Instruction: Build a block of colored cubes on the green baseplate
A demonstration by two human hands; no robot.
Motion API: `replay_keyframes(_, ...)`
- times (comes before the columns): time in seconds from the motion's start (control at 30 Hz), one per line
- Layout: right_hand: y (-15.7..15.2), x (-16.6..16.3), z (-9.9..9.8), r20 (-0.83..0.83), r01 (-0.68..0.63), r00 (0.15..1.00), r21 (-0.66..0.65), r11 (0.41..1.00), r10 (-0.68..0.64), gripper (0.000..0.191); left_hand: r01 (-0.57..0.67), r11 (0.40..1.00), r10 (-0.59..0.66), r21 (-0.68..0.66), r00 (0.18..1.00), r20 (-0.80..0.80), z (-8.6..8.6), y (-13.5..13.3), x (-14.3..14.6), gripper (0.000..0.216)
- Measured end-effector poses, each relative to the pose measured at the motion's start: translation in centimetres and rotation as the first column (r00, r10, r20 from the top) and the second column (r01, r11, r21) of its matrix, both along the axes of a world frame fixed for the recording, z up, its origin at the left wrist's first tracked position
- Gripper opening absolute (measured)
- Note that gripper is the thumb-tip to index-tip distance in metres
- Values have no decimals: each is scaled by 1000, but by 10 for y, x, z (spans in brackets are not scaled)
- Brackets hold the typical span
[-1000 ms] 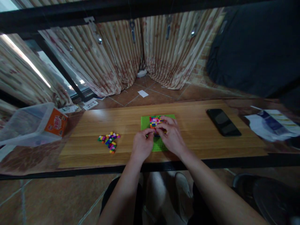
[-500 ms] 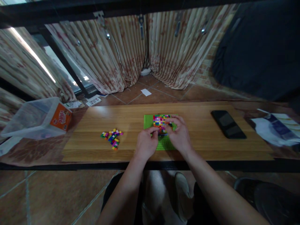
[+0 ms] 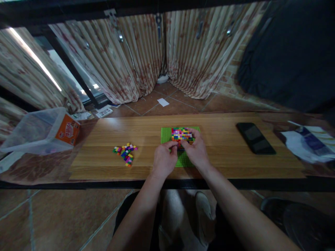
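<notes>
On a green studded baseplate (image 3: pixel 165 134) sits a low block of multicoloured toy bricks (image 3: pixel 180 132), built up in rows. My left hand (image 3: pixel 165 158) is at the block's front left corner, thumb and forefinger pinched together; whatever lies between those fingertips is too small to make out. My right hand (image 3: pixel 197 150) wraps the block's right side, with its fingers at the far edge and its thumb at the near side. Part of the block and the near right of the baseplate are hidden under my hands.
A loose pile of small coloured bricks (image 3: pixel 127 152) lies left on the wooden table (image 3: pixel 146 129). Toward the right lies a black phone (image 3: pixel 255 137). A clear plastic bin (image 3: pixel 39 130) with an orange label stands past the left end; papers (image 3: pixel 311 143) lie past the right end.
My right hand has moved slightly left and its fingers have closed in around the block's right side. My left hand stays nearly in place, still pinched at the front left corner.
</notes>
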State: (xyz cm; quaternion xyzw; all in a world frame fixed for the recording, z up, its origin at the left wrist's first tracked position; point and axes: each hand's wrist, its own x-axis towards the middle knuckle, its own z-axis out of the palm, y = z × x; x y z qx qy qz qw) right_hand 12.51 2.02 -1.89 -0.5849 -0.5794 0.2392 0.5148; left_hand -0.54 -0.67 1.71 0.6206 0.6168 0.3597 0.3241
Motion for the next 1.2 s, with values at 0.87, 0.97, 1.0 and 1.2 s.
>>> replay_keyframes(0.87,6,13,-4,-53,136,989,23,990,-135,44,-272,962,257,28,867,-427,8,-8,-91,19)
replay_keyframes(0.97,7,13,-1,-82,112,991,27,993,-109,40,-337,941,289,-17,831,-474,4,-14,-128,23)
replay_keyframes(1.0,8,12,-1,-98,103,990,23,994,-100,39,-338,941,294,-11,833,-468,2,-15,-137,25)
replay_keyframes(1.2,12,13,-1,-142,107,984,-5,994,-106,34,-291,957,241,-21,830,-503,-7,-19,-157,22)
